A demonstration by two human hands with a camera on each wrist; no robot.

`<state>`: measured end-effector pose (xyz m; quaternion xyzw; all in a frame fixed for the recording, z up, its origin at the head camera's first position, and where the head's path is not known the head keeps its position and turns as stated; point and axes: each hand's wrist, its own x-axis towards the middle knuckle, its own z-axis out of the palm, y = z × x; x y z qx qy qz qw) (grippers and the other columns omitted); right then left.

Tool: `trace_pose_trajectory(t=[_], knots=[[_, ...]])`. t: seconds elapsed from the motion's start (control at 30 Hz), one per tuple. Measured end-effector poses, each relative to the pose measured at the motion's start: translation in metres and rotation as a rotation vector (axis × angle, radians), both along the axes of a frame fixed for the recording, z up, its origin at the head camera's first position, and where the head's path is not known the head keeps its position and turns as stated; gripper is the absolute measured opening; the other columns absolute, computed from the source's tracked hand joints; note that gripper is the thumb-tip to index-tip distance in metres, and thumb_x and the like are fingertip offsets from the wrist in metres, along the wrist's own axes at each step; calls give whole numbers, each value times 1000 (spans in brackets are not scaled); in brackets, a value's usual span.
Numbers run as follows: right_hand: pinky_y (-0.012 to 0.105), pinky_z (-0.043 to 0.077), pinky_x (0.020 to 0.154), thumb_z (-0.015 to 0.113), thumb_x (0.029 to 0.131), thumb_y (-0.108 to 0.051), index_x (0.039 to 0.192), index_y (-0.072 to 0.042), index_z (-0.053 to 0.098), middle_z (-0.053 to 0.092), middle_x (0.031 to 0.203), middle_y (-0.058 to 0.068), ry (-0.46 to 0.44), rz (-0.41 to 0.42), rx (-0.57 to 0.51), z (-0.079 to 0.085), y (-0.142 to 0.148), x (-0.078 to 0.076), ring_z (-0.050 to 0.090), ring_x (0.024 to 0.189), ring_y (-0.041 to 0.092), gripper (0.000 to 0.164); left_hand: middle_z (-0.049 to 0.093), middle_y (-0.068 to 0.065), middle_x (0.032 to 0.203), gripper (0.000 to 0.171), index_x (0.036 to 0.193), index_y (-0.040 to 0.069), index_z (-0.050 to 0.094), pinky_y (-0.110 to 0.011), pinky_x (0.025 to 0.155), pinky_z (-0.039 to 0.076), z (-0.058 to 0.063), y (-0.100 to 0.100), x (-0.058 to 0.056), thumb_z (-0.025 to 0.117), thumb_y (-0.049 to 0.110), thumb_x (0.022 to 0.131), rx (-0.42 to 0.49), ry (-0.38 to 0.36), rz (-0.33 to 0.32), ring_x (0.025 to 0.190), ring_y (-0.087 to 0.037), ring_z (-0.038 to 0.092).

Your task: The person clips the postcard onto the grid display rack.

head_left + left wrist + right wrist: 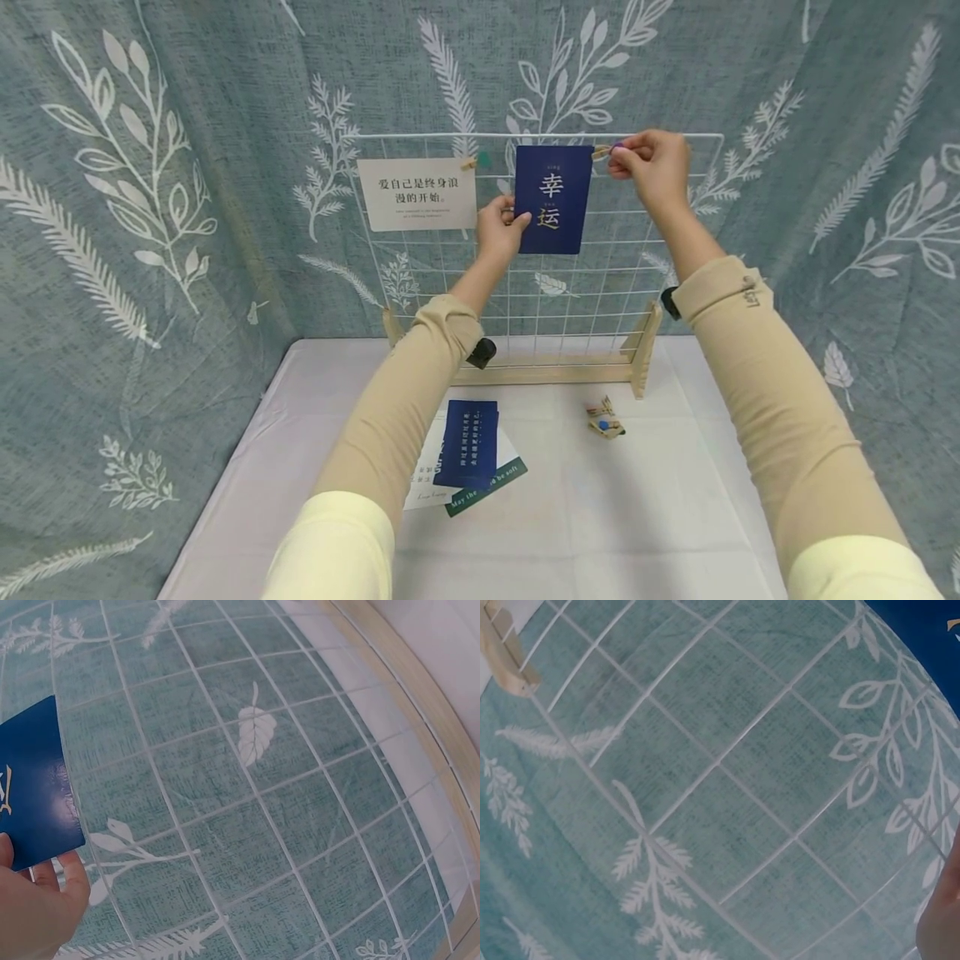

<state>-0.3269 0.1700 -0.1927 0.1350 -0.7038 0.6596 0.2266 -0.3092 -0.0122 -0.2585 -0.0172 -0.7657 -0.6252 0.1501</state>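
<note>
A dark blue card [562, 200] with large characters is held upright against the white wire grid [480, 292]. My left hand [501, 229] pinches its left edge between thumb and fingers; the left wrist view shows the lower corner of the same card [45, 787] in that hand [41, 904]. At the card's upper right corner, my right hand [656, 171] pinches a small wooden clothespin [602, 152] with a purple piece on it. Only an edge of the right hand [941, 915] enters the right wrist view, so its fingertips are hidden there.
A white card [417, 196] hangs to the left on the grid, under a clothespin [468, 164] with a green piece. Wooden feet [643, 350] support the grid. Several cards [471, 446] overlap on the white tabletop [585, 517], and loose clothespins [606, 425] lie right of them.
</note>
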Motion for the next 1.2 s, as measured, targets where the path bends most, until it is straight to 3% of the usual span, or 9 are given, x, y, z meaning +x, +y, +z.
trace_pose_trajectory(t=[0.23, 0.47, 0.53, 0.7, 1.03, 1.2], knots=[[10, 52, 52, 57, 85, 13, 82, 16, 59, 59, 52, -13, -11, 35, -13, 0, 3, 1, 60, 47, -3, 4, 67, -25, 108, 25, 114, -7, 59, -35, 86, 54, 1, 5, 2, 59, 2, 90, -6, 6, 4, 101, -33, 65], [10, 52, 53, 56, 85, 15, 87, 21, 57, 60, 53, -11, -18, 59, -68, -4, -1, -1, 60, 48, -2, 6, 68, -25, 106, 23, 111, -6, 59, -35, 84, 54, 0, 6, 2, 60, 3, 90, -6, 19, 30, 98, -33, 67], [10, 52, 53, 55, 85, 15, 83, 18, 58, 60, 53, -10, -15, 67, -83, -6, -3, -2, 61, 49, -2, 4, 68, -24, 106, 24, 112, -5, 60, -35, 83, 54, 0, 6, 2, 60, 4, 89, -11, 19, 36, 98, -33, 67], [11, 52, 53, 54, 85, 17, 73, 5, 58, 61, 53, -7, -18, 105, -136, -8, -5, -4, 61, 49, 0, 17, 68, -21, 109, 28, 116, -1, 61, -35, 82, 54, 1, 7, 3, 62, 6, 89, -38, 11, 65, 99, -30, 66], [11, 53, 55, 55, 86, 14, 85, 15, 56, 62, 56, -9, -15, 75, -158, -12, -9, -3, 61, 50, 0, 2, 70, -12, 105, 27, 105, 3, 69, -28, 76, 55, -1, 9, 3, 73, 15, 82, -46, -15, 244, 94, -21, 66], [11, 52, 54, 55, 86, 13, 79, 8, 57, 61, 56, -8, -30, 63, -164, -12, -11, -3, 61, 50, 0, 9, 71, -12, 103, 26, 104, 3, 70, -28, 74, 56, -1, 10, 3, 73, 17, 82, -34, -25, 258, 93, -21, 67]])
